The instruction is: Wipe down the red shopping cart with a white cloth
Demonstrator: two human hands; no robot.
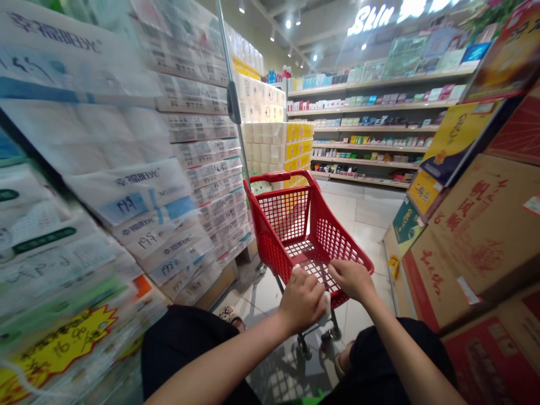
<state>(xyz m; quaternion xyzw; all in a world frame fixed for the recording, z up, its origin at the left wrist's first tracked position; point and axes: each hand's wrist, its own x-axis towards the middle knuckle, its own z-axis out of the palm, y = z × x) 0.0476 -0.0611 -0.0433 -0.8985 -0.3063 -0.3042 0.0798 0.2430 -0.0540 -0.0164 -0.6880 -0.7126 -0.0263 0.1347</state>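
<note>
A red plastic shopping cart (337, 235) with a perforated basket stands right in front of me, and nothing lies in its basket. My left hand (304, 297) is closed over the cart's near end, at the handle. Bits of something white (327, 306) show at both sides of that fist; what it is I cannot make out. To its right, my right hand (352, 279) has its fingers curled over the near rim of the cart. A tall metal pole (236, 135) with a dark joint rises by the cart's far left corner.
Stacked packs of paper rolls (139, 185) line the left side closely. Cardboard boxes (472, 225) crowd the right. Ahead, a tiled aisle (358, 211) leads to wall shelves (371, 107) of small boxed goods. Yellow and white packs (274, 140) stand beyond the cart.
</note>
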